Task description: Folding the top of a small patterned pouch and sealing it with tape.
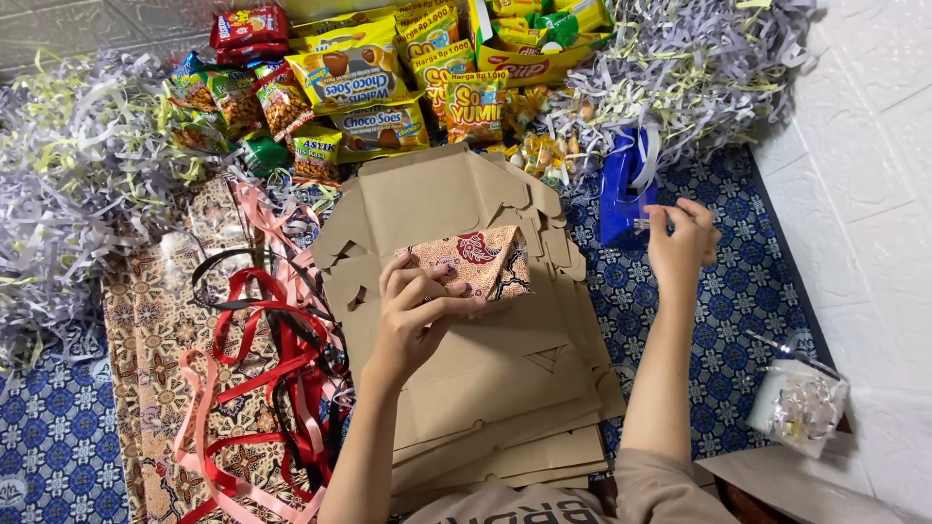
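Observation:
My left hand presses a small packet wrapped in orange and brown patterned paper onto a stack of flat brown cardboard box blanks. The packet's folded flap points to the right. My right hand is raised to the right of the stack, fingers pinched together beside a blue tape dispenser. Whether it pinches a piece of clear tape is too small to tell.
Red, pink and black ribbons lie on patterned paper sheets at the left. Several snack packets lie at the back. Piles of shredded paper sit left and back right. A clear container stands on the blue patterned mat at the right.

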